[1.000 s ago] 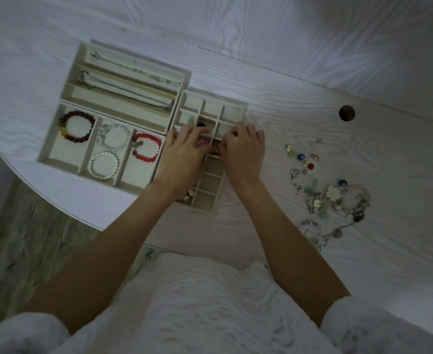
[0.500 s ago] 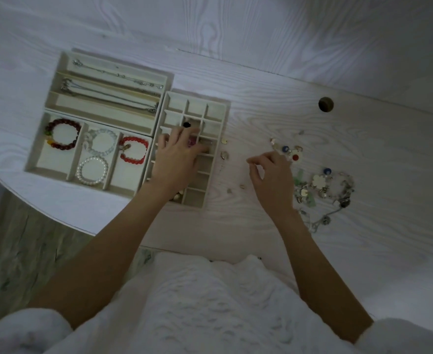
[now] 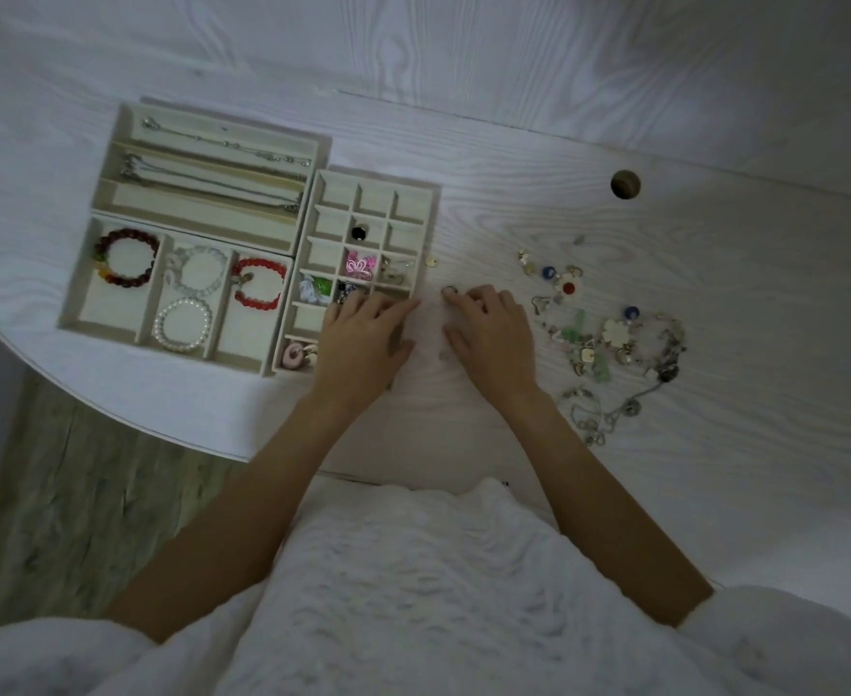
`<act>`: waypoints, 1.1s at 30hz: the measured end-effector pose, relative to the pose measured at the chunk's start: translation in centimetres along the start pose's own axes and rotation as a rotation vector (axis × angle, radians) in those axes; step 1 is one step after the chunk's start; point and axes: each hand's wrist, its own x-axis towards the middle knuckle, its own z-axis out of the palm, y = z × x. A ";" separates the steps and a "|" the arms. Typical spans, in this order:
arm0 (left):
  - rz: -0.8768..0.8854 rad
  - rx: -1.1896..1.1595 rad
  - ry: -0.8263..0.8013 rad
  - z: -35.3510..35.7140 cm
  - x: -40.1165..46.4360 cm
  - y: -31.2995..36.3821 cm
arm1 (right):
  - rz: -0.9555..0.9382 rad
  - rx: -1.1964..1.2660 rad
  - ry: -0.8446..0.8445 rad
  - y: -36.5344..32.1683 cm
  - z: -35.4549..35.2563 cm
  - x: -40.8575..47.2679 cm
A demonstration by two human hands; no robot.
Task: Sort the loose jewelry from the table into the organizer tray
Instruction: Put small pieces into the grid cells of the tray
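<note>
Right hand (image 3: 493,334) flat on tabletop (image 3: 513,203) just right of gridded organizer tray (image 3: 426,193), fingertips at a small ring (image 3: 448,290); whether pinched or only touched, cannot tell. Left hand (image 3: 363,339) relaxed, fingers straight, resting over tray's near right cells, holding nothing. Loose jewelry pile (image 3: 609,339) on tabletop right of right hand. Pink butterfly piece (image 3: 359,266) in a middle cell. Bracelet tray (image 3: 122,313) and necklace tray (image 3: 122,138) further left.

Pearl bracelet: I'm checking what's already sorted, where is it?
Head view, left side: the pearl bracelet lies in the tray's middle bracelet compartment, below the clear bracelet.
</note>
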 end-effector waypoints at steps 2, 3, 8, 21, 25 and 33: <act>-0.004 -0.012 -0.003 0.0 0.0 -0.1 | 0.032 0.060 0.003 0.6 -0.4 -0.1; -0.006 -0.020 -0.002 0.0 -0.1 -0.1 | 0.058 0.090 0.005 0.8 -0.8 0.0; -0.055 -0.039 0.024 0.1 -0.3 0.2 | 0.249 0.200 0.002 1.6 -1.7 1.6; -0.095 -0.060 -0.021 -0.4 -0.3 0.7 | 0.115 0.037 -0.091 1.2 -1.2 2.5; -0.088 -0.056 -0.015 -0.5 -0.3 0.6 | 0.088 -0.026 -0.027 0.7 -1.0 2.9; -0.087 -0.077 0.010 0.0 -0.4 0.5 | 0.053 -0.034 -0.102 0.1 -1.2 3.6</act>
